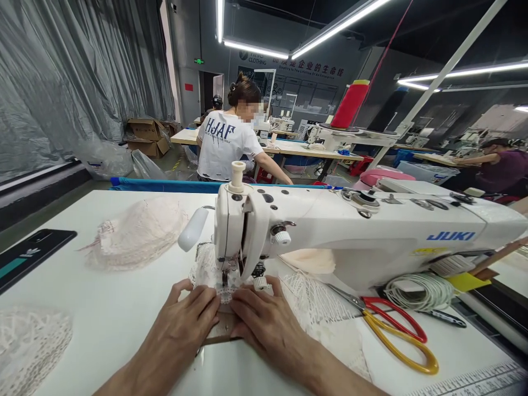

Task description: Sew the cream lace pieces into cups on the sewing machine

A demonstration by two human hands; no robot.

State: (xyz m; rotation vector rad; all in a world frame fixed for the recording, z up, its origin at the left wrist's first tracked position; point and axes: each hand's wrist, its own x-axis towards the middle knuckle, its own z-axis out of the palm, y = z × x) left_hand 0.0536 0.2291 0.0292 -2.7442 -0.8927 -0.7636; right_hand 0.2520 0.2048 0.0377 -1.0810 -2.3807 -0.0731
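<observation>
1. Under the needle end of the white sewing machine (pixel 355 220): white lace piece (pixel 204 264), spread around the presser foot (pixel 225 278).
2. Left hand (pixel 187 308): palm down, fingers bent and close together, tips on the lace's near left edge. Grip partly closed; cannot tell if it pinches or only presses.
3. Right hand (pixel 268 316): mirrors it at the near right edge, fingers bent, thumb toward the left hand. Pinch or press, cannot tell.
4. Right of the right hand, on the tabletop (pixel 124 313): scissors (pixel 398 333), blades apart from the hand.
</observation>
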